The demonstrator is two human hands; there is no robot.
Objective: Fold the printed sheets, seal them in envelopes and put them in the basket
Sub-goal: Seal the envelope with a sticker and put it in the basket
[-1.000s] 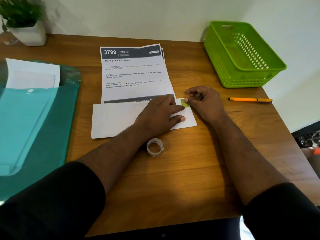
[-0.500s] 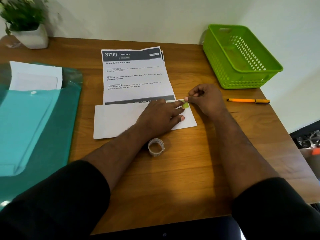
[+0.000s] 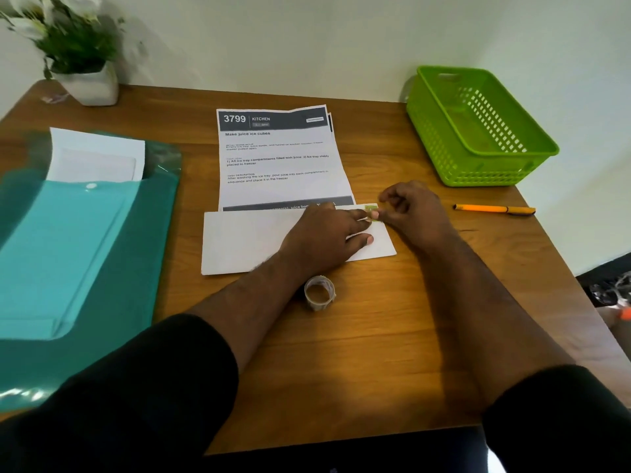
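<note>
Envelope [image 3: 246, 242]: flat on desk [image 3: 392, 336], just below printed sheets [image 3: 276, 158].
L hand [image 3: 324, 238]: fingers straight, pressing envelope's right part.
R hand [image 3: 413, 213]: pinching green sticker [image 3: 372, 211] (at envelope's top-right corner).
Basket [image 3: 478, 128]: beyond envelope, far right.

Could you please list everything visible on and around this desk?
White paper envelope: one, desk centre, under left hand.
Printed sheets: at least two, white, behind envelope.
Small green sticker: one, envelope's top right corner.
Sticker roll: one, whitish, near envelope.
Green plastic basket: one, far right.
Orange pen: one, right.
Teal plastic folder: one, left, holding white paper.
Potted plant: one, far left corner.
Left hand: presses envelope.
Right hand: pinches sticker.
</note>
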